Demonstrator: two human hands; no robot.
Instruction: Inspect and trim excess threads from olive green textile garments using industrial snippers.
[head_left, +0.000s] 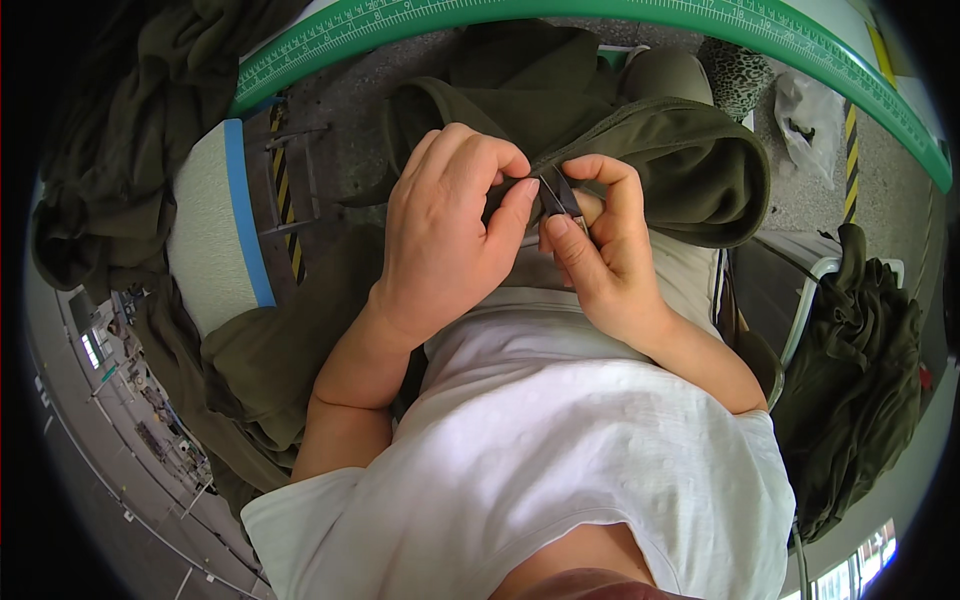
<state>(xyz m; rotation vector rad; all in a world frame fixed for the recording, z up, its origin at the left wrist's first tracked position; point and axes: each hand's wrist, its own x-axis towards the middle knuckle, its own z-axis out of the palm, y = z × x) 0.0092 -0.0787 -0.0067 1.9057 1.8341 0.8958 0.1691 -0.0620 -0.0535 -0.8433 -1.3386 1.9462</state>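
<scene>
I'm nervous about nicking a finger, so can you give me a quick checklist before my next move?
1. Right hand gripping the small dark tool: ok.
2. Tool well away from left hand: not ok, it is right by the thumb and index fingertips.
3. What the left fingertips pinch: cannot tell, too small.
4. Olive fabric lying flat: not ok, folded and bunched.
5. Green ruler apart from both hands: ok.

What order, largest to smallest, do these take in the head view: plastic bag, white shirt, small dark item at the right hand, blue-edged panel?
1. White shirt
2. Blue-edged panel
3. Plastic bag
4. Small dark item

Apparent size only; the shirt is nearest the camera.
</scene>
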